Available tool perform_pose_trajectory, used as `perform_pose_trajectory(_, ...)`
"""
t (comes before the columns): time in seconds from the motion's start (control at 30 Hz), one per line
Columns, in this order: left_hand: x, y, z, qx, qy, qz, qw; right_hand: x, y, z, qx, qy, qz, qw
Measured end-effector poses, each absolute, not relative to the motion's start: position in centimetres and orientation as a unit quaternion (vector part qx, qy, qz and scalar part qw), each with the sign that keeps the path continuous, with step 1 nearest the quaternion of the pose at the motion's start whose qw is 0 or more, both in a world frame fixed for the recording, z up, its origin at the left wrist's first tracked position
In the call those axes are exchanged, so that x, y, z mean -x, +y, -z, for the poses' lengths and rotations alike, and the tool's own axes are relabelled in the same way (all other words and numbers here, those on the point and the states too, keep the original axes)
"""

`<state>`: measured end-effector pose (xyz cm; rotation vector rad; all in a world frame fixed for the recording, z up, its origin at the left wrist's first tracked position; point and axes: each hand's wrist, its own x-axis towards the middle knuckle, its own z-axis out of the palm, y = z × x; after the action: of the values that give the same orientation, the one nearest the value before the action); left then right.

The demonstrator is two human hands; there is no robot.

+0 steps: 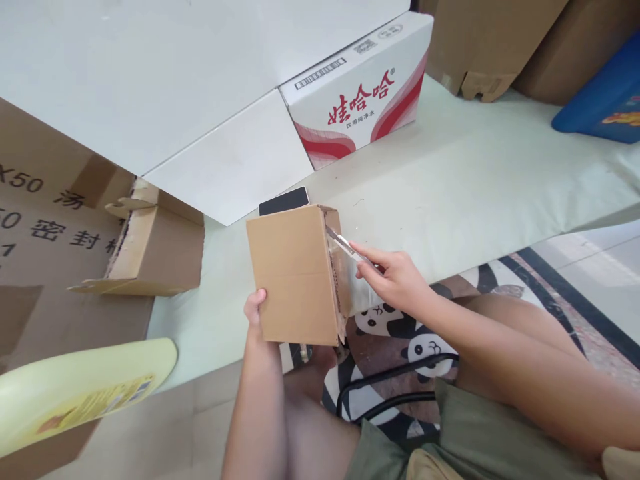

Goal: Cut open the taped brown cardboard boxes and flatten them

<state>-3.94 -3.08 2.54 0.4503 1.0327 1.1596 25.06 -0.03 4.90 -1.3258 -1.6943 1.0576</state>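
A small brown cardboard box (295,273) is held up over the near edge of the table. My left hand (255,307) grips its left side, with the thumb on the front face and the other fingers hidden behind. My right hand (395,277) is closed around a utility knife (345,245). The tip of its blade touches the box's right side near the upper corner, along a rough, ragged edge. Just behind the box, a dark flat phone-like object (284,201) lies partly covered.
The table has a pale green cloth (480,173). Behind stand a white-and-red water carton (360,100) and a large white panel (190,67). Brown cartons (165,247) and a yellow bottle (100,387) are at left; a blue container (605,100) stands far right.
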Motion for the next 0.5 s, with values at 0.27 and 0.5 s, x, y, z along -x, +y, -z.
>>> perform_pose_trajectory(0.27, 3.0, -2.9, -2.5, -0.193, 0.464, -0.549, 0.668, -24.7, -0.3, -4.5, 0.514, -0.678, -0.4, 0.34)
perform_pose_trajectory(0.5, 1.9, -2.0, -3.3, -0.196, 0.493, -0.58, 0.618, -24.3, -0.8, -3.9, 0.506, -0.68, -0.427, 0.316)
